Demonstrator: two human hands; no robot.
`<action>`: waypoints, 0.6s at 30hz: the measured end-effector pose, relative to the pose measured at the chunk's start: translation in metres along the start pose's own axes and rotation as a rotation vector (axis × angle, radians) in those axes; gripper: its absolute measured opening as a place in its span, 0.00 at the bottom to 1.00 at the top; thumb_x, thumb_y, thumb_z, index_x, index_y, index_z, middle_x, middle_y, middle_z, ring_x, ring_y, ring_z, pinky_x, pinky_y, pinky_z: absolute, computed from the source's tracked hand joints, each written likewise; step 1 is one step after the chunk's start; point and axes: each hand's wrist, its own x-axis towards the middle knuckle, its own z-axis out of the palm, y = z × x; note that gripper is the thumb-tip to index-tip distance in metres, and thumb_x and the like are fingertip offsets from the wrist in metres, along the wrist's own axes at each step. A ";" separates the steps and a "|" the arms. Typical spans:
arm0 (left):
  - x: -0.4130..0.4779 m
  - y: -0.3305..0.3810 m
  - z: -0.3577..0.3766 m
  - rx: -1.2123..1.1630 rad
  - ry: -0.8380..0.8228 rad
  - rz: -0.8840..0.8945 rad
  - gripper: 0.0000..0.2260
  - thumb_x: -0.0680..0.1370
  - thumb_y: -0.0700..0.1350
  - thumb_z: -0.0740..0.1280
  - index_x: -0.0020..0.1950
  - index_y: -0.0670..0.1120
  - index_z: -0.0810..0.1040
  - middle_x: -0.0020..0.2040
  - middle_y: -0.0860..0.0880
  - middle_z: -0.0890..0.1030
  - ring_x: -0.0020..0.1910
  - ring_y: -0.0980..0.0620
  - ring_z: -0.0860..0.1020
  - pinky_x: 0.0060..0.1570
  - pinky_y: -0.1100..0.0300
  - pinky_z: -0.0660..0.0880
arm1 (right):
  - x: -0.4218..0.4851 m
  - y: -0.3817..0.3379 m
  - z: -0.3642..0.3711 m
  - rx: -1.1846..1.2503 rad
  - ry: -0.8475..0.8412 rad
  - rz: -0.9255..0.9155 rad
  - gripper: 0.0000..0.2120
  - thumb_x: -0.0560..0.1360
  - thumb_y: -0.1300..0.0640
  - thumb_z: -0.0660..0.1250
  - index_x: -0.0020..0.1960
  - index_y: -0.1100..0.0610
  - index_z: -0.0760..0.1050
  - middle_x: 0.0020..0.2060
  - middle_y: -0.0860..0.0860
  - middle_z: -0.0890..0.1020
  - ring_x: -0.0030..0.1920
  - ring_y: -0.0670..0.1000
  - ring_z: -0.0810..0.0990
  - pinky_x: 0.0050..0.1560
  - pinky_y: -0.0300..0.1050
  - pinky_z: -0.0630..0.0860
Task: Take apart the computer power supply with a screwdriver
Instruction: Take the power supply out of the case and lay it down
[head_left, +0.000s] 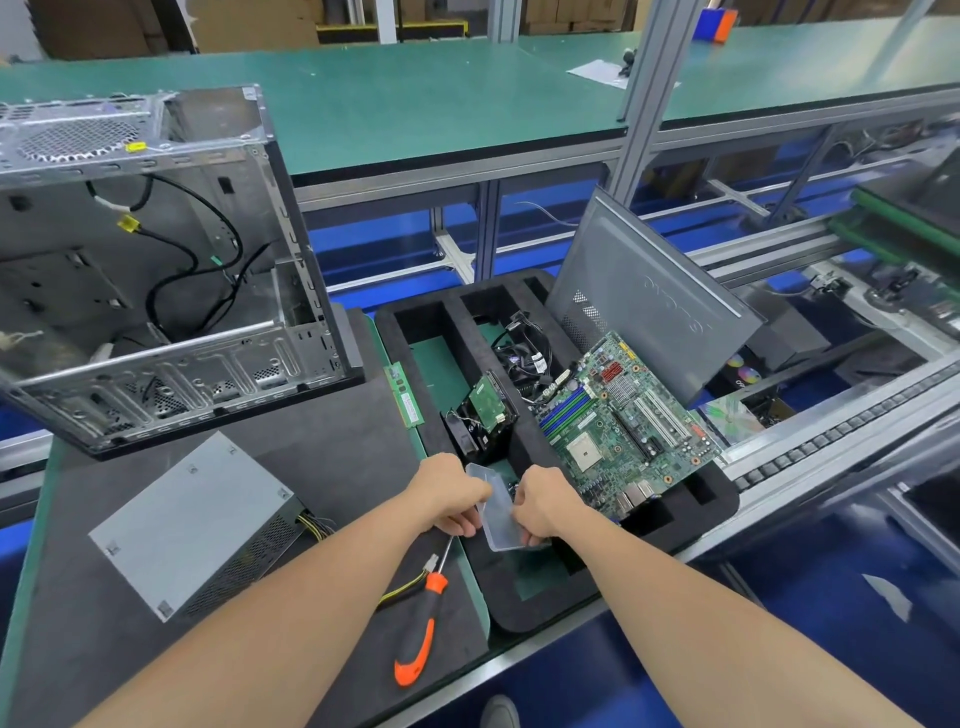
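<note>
Left hand and right hand both pinch a clear plastic box over the black foam tray. Power supply lies on the mat at left, with the orange-handled screwdriver near it, untouched. Embossed lettering on the grey side panel is illegible.

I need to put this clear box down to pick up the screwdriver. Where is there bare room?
Bare dark mat lies between the power supply, the computer case and the memory stick. The near compartment of the foam tray, under the clear box, is also bare. Crowded: the hard drive, cables and motherboard.
</note>
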 end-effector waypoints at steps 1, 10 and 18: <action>0.000 0.000 0.001 -0.010 -0.005 -0.004 0.11 0.75 0.38 0.65 0.49 0.32 0.82 0.36 0.40 0.86 0.30 0.46 0.84 0.36 0.55 0.84 | 0.003 0.001 0.003 0.007 -0.001 0.007 0.15 0.80 0.65 0.62 0.42 0.66 0.86 0.36 0.58 0.88 0.30 0.49 0.84 0.47 0.46 0.86; 0.006 -0.003 0.003 0.018 -0.004 0.086 0.15 0.81 0.45 0.69 0.48 0.32 0.84 0.43 0.39 0.87 0.35 0.46 0.84 0.44 0.53 0.85 | 0.007 -0.008 0.029 -0.054 0.022 -0.009 0.15 0.80 0.63 0.62 0.34 0.58 0.70 0.33 0.53 0.73 0.38 0.57 0.73 0.37 0.45 0.75; 0.021 -0.006 0.016 0.169 0.065 0.179 0.19 0.81 0.51 0.71 0.43 0.35 0.83 0.39 0.39 0.86 0.29 0.47 0.83 0.32 0.57 0.83 | 0.009 0.004 -0.004 0.113 0.056 -0.067 0.10 0.82 0.59 0.66 0.52 0.60 0.87 0.46 0.56 0.87 0.46 0.56 0.86 0.52 0.51 0.84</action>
